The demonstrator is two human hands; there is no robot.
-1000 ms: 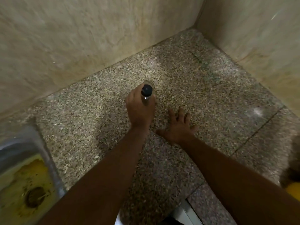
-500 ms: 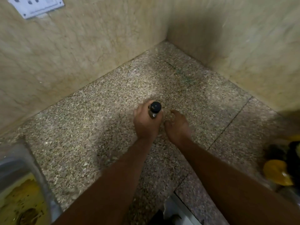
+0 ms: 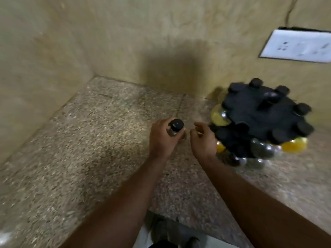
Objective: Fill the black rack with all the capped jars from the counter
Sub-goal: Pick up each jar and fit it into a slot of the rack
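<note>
My left hand (image 3: 162, 138) is closed around a small clear jar with a black cap (image 3: 175, 127), held upright above the speckled counter (image 3: 100, 140). My right hand (image 3: 203, 140) hovers just right of the jar, fingers curled and apart, holding nothing. The round black rack (image 3: 258, 113) stands to the right by the wall, blurred. It carries several black-capped jars, some with yellow contents (image 3: 293, 145) and some dark (image 3: 261, 151). My right hand's knuckles overlap the rack's left side.
Beige tiled walls (image 3: 125, 42) meet in a corner at the back left. A white switch plate (image 3: 297, 46) with a cable above it is on the right wall. The counter's front edge (image 3: 179, 219) runs below my arms, with feet on the floor beneath.
The view has swung right, so the sink left the frame and the rack came into sight. My left hand carried the jar toward the rack. My right hand lifted off the counter.
</note>
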